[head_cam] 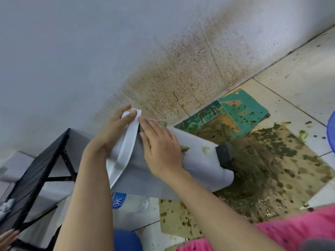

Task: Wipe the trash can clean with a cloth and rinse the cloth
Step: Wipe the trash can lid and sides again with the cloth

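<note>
A pale grey trash can (197, 156) with a white lid (126, 147) and a black base part (224, 156) is tipped on its side above the floor, its bottom toward the stained cardboard. My left hand (112, 129) grips the top of the white lid rim, fingers curled over it. My right hand (159, 147) lies flat on the can's side just past the rim, fingers straight. A greenish bit (184, 148) shows at the edge of that palm; I cannot tell whether it is cloth or grime. A green smear (205, 150) marks the can.
The wall (181, 69) behind is speckled brown. Stained cardboard (272, 174) and a teal printed sheet (241, 111) cover the tiled floor. A water bottle (126, 201) lies under the can. A black folding frame (36, 171) stands at left, another hand (7, 236) beside it.
</note>
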Demonstrator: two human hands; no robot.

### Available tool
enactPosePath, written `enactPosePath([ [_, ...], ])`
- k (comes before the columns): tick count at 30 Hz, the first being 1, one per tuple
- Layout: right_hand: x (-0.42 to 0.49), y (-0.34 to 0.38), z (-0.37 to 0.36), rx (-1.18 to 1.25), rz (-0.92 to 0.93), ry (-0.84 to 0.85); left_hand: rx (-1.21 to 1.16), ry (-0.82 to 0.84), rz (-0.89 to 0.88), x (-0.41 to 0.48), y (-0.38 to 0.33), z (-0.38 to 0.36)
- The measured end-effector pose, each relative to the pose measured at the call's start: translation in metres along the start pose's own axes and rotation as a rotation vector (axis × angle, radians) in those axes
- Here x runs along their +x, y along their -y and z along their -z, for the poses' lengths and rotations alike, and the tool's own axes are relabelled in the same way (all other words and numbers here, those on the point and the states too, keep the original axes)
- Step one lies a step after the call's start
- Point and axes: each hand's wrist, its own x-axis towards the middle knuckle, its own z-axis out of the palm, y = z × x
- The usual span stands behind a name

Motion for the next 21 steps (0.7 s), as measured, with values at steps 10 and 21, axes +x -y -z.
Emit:
enactPosePath([
  [10,-0.007,-0.087,0.009,-0.244,-0.458,0.275,-0.019,-0.051,0.120,-0.001,0.044,0.045],
  [21,-0.070,-0.059,0.007,-0.092,-0.260,0.031,0.033,-0.078,0.103,0.007,0.032,0.036],
])
